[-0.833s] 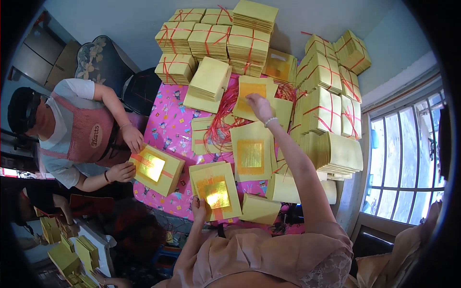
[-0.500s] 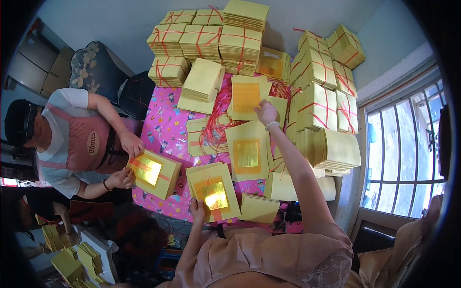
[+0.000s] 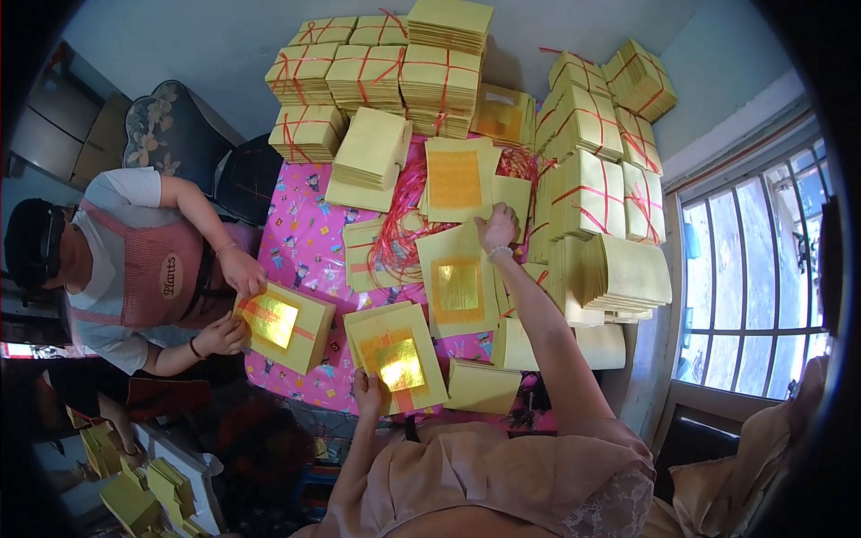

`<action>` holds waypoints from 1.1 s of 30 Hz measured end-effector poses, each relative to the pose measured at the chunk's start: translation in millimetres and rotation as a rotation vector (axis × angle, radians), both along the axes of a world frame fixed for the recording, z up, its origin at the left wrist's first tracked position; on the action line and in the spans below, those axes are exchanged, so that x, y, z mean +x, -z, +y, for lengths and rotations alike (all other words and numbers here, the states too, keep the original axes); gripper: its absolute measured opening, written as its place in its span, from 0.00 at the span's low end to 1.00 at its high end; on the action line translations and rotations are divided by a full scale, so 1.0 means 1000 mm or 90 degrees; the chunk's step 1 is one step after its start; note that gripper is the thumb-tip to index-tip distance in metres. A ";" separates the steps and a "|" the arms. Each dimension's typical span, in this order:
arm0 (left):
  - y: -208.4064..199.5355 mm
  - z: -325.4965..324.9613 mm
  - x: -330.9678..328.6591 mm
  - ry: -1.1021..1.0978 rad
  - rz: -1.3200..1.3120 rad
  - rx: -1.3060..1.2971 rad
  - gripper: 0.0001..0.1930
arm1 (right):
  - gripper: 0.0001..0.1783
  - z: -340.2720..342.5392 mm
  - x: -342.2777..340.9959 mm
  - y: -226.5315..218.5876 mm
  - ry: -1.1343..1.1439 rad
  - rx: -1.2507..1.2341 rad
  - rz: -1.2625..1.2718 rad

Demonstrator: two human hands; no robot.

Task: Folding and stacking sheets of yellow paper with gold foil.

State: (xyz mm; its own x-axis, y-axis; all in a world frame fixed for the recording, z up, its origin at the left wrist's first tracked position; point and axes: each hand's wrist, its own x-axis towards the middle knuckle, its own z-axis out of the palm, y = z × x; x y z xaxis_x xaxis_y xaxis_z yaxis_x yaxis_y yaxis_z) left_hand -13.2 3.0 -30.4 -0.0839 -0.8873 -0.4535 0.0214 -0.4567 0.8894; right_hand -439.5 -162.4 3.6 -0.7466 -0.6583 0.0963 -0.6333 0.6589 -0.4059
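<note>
Pink tablecloth (image 3: 300, 199), foil papers (image 3: 401, 363) right of left fingers (image 3: 362, 382), touching

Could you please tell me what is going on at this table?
The person's left hand is at the left edge of the nearest foil-faced papers; their right hand is by the upper right corner of another foil-faced sheet, its grip unclear. At left, a co-worker's hands touch a foil-topped stack. Red-tied bundles stand along the back and right.

Tied paper bundles (image 3: 365, 79), foil-patched sheets (image 3: 397, 362) and an aproned co-worker (image 3: 134, 260) suggest a workshop.
</note>
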 end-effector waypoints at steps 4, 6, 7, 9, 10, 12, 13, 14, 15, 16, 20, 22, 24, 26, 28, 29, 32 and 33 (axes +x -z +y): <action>0.002 0.000 -0.003 -0.013 0.020 -0.035 0.01 | 0.27 0.002 0.008 0.000 -0.004 -0.002 0.031; -0.001 -0.001 -0.004 -0.008 -0.012 -0.037 0.03 | 0.27 0.004 0.010 0.003 -0.017 -0.010 0.055; -0.003 -0.001 -0.005 -0.007 -0.011 -0.037 0.03 | 0.27 0.004 0.010 0.004 -0.016 -0.009 0.055; 0.000 -0.001 -0.004 -0.001 -0.022 -0.060 0.02 | 0.28 0.004 0.012 0.005 -0.024 0.001 0.075; 0.001 -0.001 -0.003 -0.001 -0.022 -0.061 0.02 | 0.28 0.004 0.013 0.005 -0.024 0.001 0.075; 0.004 0.000 -0.002 -0.016 -0.014 -0.022 0.02 | 0.28 0.003 0.014 0.006 -0.010 -0.008 0.064; 0.006 -0.001 -0.002 -0.016 -0.014 -0.022 0.02 | 0.28 0.002 0.015 0.006 -0.011 -0.008 0.064; 0.008 -0.001 -0.002 -0.013 -0.009 -0.048 0.02 | 0.27 0.001 0.015 0.005 0.001 -0.024 0.053; 0.011 -0.001 -0.002 -0.010 -0.005 -0.073 0.02 | 0.27 0.000 0.015 0.004 0.012 -0.039 0.042; 0.012 0.000 0.000 -0.012 -0.005 -0.074 0.02 | 0.27 -0.001 0.015 0.003 0.010 -0.039 0.042; 0.006 0.000 0.000 0.000 -0.013 -0.024 0.02 | 0.22 -0.003 0.012 0.002 -0.001 -0.070 0.046; 0.008 0.001 0.001 -0.001 -0.016 -0.031 0.01 | 0.22 -0.004 0.013 0.002 -0.014 -0.070 0.050; 0.010 0.002 -0.001 -0.020 -0.009 -0.034 0.01 | 0.21 -0.003 0.012 0.003 -0.017 -0.060 0.064; 0.013 0.001 -0.002 -0.026 -0.008 -0.029 0.01 | 0.22 -0.003 0.014 0.005 -0.021 -0.053 0.078; 0.016 0.002 0.000 -0.033 -0.007 -0.024 0.01 | 0.22 -0.002 0.015 0.005 -0.025 -0.045 0.091; 0.013 0.001 0.000 -0.024 -0.012 -0.029 0.02 | 0.23 -0.002 0.016 0.003 -0.085 -0.068 0.129; 0.007 0.000 -0.003 -0.031 0.003 -0.022 0.02 | 0.26 -0.007 0.020 -0.001 -0.215 -0.096 0.154; 0.006 0.000 -0.004 -0.044 0.023 -0.013 0.02 | 0.28 -0.009 0.020 -0.002 -0.282 -0.099 0.142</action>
State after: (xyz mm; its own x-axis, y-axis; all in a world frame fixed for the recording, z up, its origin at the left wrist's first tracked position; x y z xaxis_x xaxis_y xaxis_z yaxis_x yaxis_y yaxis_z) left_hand -17.5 3.0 -36.4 -0.0384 -0.9003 -0.4336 0.0845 -0.4353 0.8963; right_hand -419.9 -171.6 5.1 -0.3502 -0.8715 0.3433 -0.9200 0.2512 -0.3008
